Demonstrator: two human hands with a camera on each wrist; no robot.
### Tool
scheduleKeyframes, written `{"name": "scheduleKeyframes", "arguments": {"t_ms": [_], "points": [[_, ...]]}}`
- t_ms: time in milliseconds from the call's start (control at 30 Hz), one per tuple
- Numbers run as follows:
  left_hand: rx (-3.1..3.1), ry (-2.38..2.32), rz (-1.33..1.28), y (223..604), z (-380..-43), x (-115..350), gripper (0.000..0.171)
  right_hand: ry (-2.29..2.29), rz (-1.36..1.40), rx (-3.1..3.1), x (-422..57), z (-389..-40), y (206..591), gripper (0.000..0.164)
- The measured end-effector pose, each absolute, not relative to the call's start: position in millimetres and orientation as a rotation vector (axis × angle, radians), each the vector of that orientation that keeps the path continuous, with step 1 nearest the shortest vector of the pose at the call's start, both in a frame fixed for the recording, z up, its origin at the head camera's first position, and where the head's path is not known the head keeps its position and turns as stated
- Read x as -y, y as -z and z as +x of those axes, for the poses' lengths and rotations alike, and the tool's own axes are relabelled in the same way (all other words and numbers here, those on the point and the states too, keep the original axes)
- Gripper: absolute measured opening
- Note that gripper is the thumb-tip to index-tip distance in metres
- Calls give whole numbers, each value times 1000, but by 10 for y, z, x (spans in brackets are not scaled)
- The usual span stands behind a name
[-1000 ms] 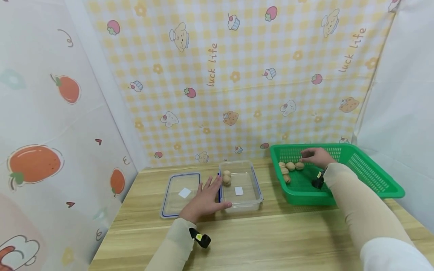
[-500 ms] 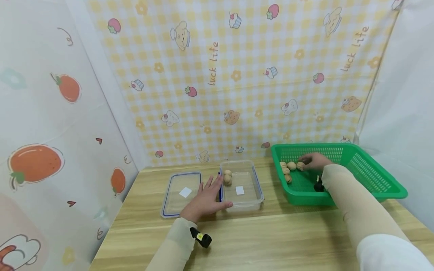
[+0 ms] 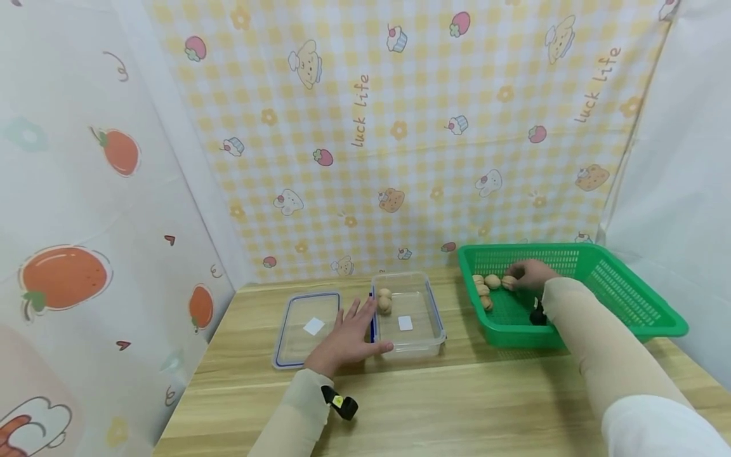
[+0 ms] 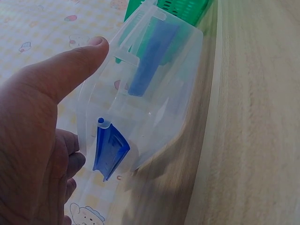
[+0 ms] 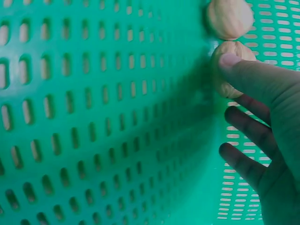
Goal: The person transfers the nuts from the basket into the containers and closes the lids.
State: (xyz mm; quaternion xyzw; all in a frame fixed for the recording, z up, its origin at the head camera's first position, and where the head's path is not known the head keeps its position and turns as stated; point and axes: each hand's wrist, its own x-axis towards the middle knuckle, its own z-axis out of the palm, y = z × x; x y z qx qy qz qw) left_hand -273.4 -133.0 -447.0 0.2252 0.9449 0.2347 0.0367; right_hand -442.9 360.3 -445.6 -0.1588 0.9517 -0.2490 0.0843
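- Currently in the right hand [image 3: 533,274]: one walnut [image 5: 225,83], pinched between thumb and forefinger, remaining fingers loosely apart; low inside the green basket [image 3: 514,338].
- Just changed: hovering right hand of a second ago now brought down onto the walnut. Meaning, by judgement: grip made, lift from the basket not yet done.
- At the left hand [image 3: 347,339]: fingers spread, nothing grasped; laid against the left side of the plastic box [image 3: 419,349], apparently to steady it.
- Just beside the pinched walnut: a neighbouring walnut [image 3: 492,282]; farther left, more walnuts [image 3: 483,290] clustered at the basket wall, exact count unclear.
- Inside the box, by its left wall: two walnuts [image 3: 385,305], same as a second ago; tally not yet raised.
- Left of the box, flat on the wooden table [image 3: 434,406]: blue-edged lid [image 3: 301,312], off.
- Behind everything: checked cloth [image 3: 422,82].
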Motion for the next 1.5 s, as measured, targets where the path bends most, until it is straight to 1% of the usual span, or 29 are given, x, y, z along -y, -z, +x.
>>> {"name": "scheduleKeyframes", "arguments": {"t_ms": [200,433,700,867,933,1133,1333,1500], "points": [[-2895,-749,694,4481,-2719,1314,105,701,-499,-2884,-3598,-4331,4308,47],[-2917,-715,685,4566,-2732,1336,106,735,-526,-2878,-3459,-4170,4111,50],[-2909,-733,686,4538,-2714,1334,109,750,-550,-2897,-3366,-4055,3857,50],[-2916,-722,709,4533,-2722,1322,108,808,-569,-2888,-3302,-3992,3713,48],[-2921,-722,716,4529,-2723,1317,107,826,-573,-2892,-3276,-3978,3677,48],[-2918,-726,710,4489,-2706,1319,106,860,-638,-2911,-3178,-3945,3599,57],[-2914,-729,716,4484,-2694,1320,106,892,-716,-2912,-3108,-3885,3547,53],[-2914,-737,719,4491,-2701,1318,107,897,-713,-2920,-3039,-3850,3513,50]]}}
